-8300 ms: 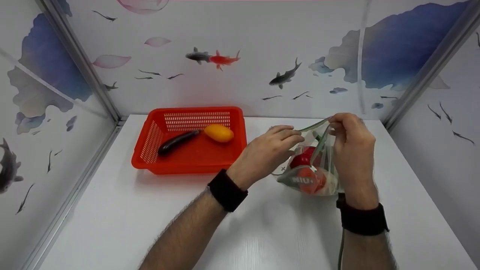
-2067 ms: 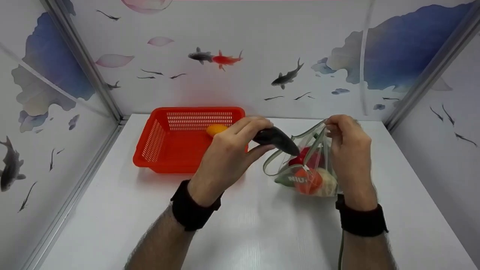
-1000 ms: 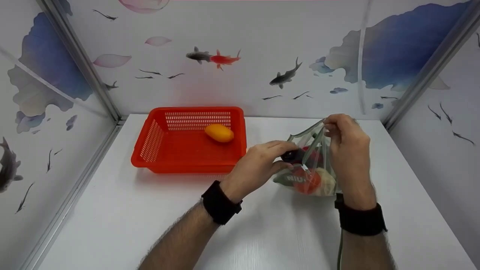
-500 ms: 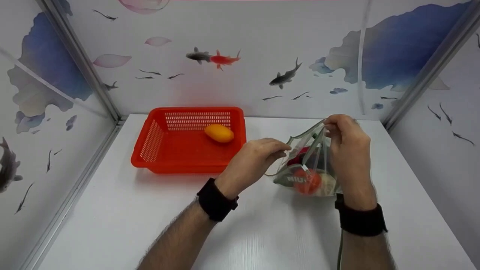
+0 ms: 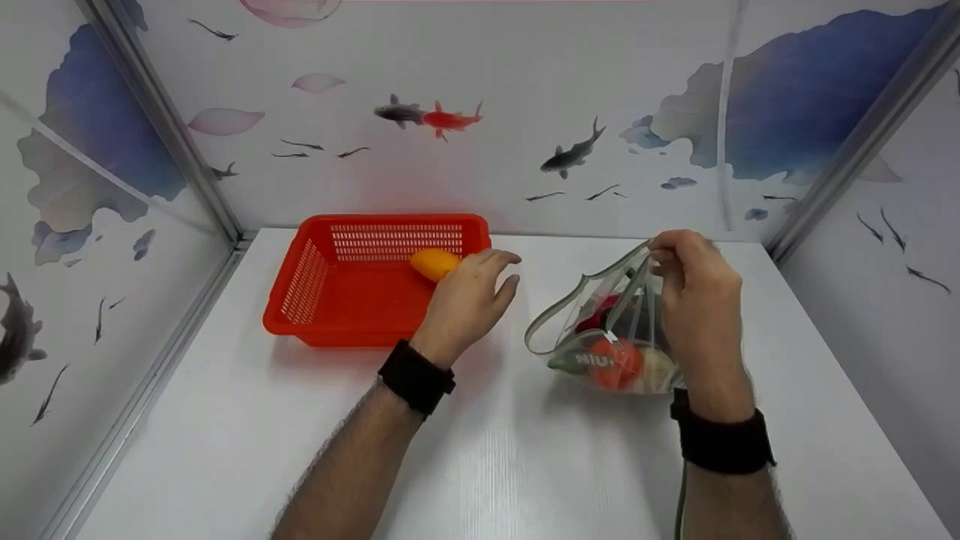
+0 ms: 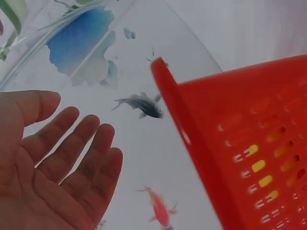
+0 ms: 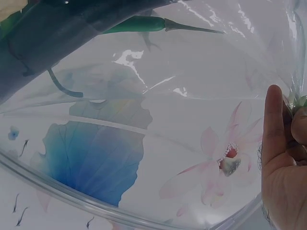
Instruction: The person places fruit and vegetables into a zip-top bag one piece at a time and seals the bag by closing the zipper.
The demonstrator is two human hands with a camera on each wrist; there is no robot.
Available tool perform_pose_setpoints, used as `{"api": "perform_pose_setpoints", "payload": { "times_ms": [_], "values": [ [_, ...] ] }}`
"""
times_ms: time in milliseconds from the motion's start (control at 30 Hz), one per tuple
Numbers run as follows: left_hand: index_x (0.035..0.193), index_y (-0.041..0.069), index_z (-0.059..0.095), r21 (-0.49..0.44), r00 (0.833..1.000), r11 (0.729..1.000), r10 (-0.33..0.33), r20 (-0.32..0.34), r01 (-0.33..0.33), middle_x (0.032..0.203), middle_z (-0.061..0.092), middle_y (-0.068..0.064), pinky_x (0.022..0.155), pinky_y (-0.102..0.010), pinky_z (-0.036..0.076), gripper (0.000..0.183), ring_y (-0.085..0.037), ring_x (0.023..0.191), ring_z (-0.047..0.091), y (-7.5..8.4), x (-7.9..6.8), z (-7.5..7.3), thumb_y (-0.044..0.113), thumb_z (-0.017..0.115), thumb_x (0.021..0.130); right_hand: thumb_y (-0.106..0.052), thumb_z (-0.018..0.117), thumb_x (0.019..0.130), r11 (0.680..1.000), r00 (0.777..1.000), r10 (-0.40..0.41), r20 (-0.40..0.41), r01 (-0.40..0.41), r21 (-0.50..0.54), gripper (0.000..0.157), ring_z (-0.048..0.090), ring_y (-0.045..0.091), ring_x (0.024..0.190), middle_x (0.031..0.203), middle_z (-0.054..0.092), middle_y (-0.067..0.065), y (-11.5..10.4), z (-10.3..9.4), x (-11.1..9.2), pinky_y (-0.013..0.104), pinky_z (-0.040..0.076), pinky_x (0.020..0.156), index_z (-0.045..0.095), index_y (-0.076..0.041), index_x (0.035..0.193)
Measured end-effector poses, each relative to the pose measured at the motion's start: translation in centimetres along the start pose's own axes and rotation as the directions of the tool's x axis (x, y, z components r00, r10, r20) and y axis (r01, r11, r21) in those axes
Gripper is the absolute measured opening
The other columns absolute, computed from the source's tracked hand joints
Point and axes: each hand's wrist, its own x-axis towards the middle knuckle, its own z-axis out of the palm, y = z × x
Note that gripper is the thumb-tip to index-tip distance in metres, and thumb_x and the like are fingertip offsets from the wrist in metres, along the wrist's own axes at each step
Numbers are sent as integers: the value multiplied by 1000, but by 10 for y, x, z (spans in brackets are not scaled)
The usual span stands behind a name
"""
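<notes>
My left hand [image 5: 469, 304] is over the right rim of the red basket [image 5: 300, 330]; in the left wrist view its fingers are spread and relaxed, holding nothing. A yellow mango-like fruit [image 5: 431, 264] lies in the basket, partly behind that hand. On the right, my right hand [image 5: 701, 322] pinches the upper edge of a clear, green-trimmed bag [image 5: 592, 359], whose mouth gapes to the left. Through its side show an orange-red round vegetable [image 5: 616, 367], a pale one [image 5: 657, 370], something deep red [image 5: 592, 319] and a dark eggplant [image 7: 96, 40].
Both things stand on a white table [image 5: 495, 465]. A white back wall [image 5: 510, 202] printed with fish rises close behind the basket, and side panels with metal posts [image 5: 199, 172] flank the table.
The eggplant left the basket in my left hand and went into the bag, where it was let go. My left hand has since moved left to the basket; the right keeps its pinch.
</notes>
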Motion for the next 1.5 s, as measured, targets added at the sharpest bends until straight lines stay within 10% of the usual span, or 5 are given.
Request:
{"api": "perform_pose_setpoints", "payload": {
  "times_ms": [300, 767, 1167, 1500],
  "values": [
    [170, 13, 59, 115, 975, 972, -212, 72, 203, 176, 60, -14, 139, -56, 49, 55, -37, 162, 59, -36, 8, 12, 30, 70, 119, 11, 62, 115, 1000, 1000, 7, 6, -7, 1, 13, 85, 39, 97, 114, 80, 26, 0, 0, 0, -9, 43, 93, 74, 8, 119],
    [184, 15, 37, 140, 912, 929, -365, 186, 343, 197, 25, -16, 149, -67, 27, 73, -45, 183, 24, -74, 17, 23, 28, 67, 119, 15, 62, 113, 1000, 1000, 11, 18, -11, 8, 14, 84, 40, 98, 112, 78, 27, -1, 0, 0, -9, 43, 93, 73, 8, 118],
    [191, 22, 12, 215, 798, 902, -432, 420, 375, 201, -2, -6, 153, -61, -3, 87, -42, 187, -11, -91, 31, 24, 27, 61, 119, 16, 61, 113, 1000, 1000, 14, 27, -14, 8, 15, 84, 39, 97, 111, 79, 26, -2, 1, 0, -9, 43, 92, 74, 8, 118],
    [189, 24, 26, 234, 825, 897, -437, 359, 374, 200, 15, -8, 153, -63, 10, 79, -47, 186, 8, -87, 27, 22, 28, 64, 120, 15, 62, 113, 999, 999, 24, 35, -24, 21, 15, 84, 40, 99, 112, 78, 27, -2, 0, 0, -9, 44, 93, 73, 9, 119]
  ]
}}
